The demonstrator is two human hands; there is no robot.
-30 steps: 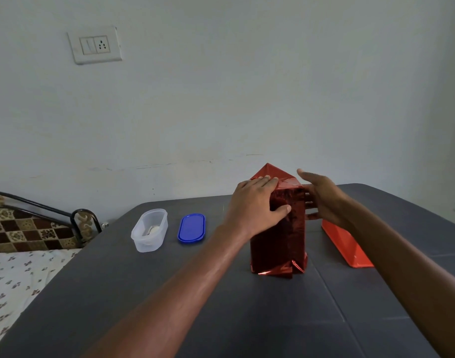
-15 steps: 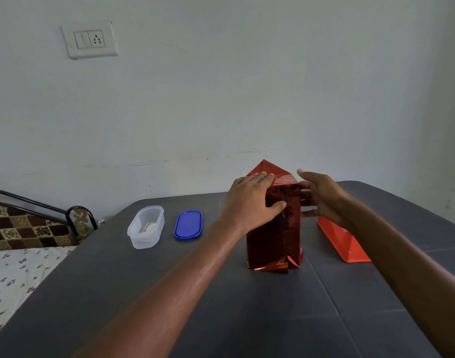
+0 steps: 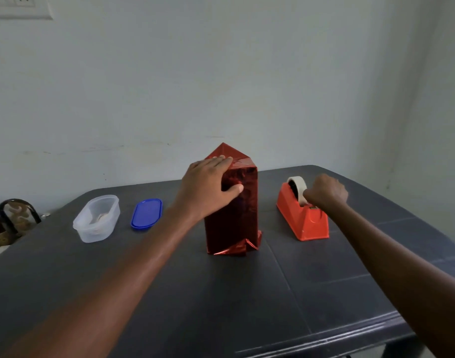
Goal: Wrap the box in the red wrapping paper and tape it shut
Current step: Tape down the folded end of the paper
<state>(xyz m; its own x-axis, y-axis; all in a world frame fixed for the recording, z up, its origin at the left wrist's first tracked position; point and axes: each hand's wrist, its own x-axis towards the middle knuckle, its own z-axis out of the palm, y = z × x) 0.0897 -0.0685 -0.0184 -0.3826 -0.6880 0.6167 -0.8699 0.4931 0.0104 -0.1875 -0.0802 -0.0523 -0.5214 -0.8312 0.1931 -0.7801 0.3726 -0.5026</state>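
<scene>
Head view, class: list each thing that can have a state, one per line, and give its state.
Box: upright on the table, wrapped in red paper, top flap still sticking up.
Left hand: holds the box near its top.
Right hand: fingers curled at the tape roll; grip hidden.
Dispenser: upright, roll loaded.
Tub: open.
Lid: off, flat beside the tub.

no readable text, labels or numbers anywhere
</scene>
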